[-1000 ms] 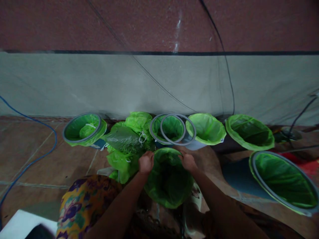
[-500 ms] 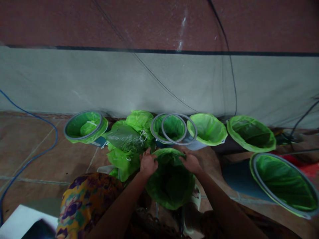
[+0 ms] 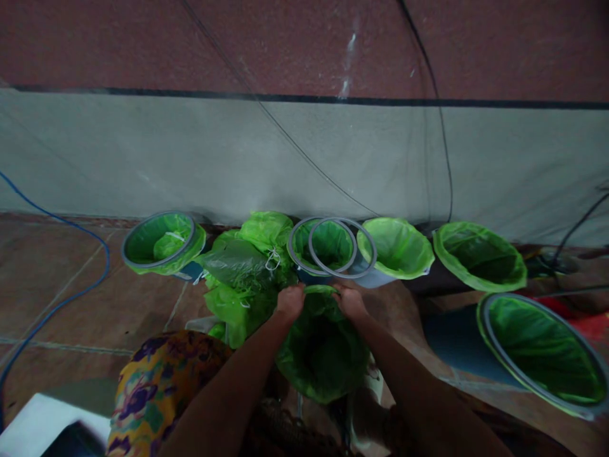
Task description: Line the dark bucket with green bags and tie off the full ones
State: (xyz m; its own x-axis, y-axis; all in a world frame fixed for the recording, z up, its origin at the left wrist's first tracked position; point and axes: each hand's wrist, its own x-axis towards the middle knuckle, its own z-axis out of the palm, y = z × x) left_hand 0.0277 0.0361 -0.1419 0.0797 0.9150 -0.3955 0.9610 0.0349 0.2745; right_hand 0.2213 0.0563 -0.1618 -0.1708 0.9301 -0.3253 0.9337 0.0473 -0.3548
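A bin lined with a green plastic bag (image 3: 323,352) stands right in front of me on the floor. My left hand (image 3: 290,301) is closed on the far left part of the bag's rim. My right hand (image 3: 349,301) grips the far right part of the same rim, the two hands close together. Just beyond them sits a grey-ringed bin (image 3: 322,245) with a loose grey ring (image 3: 342,247) resting on top of it.
More green-lined bins stand along the wall: one at the left (image 3: 162,243), two at the right (image 3: 396,247) (image 3: 479,255), a large one near right (image 3: 542,346). Tied green bags (image 3: 245,270) lie in a pile. A blue cable (image 3: 61,298) crosses the floor.
Both hands have slid along the bag's rim toward its far side and come closer together. The bag's opening has narrowed at the far edge.
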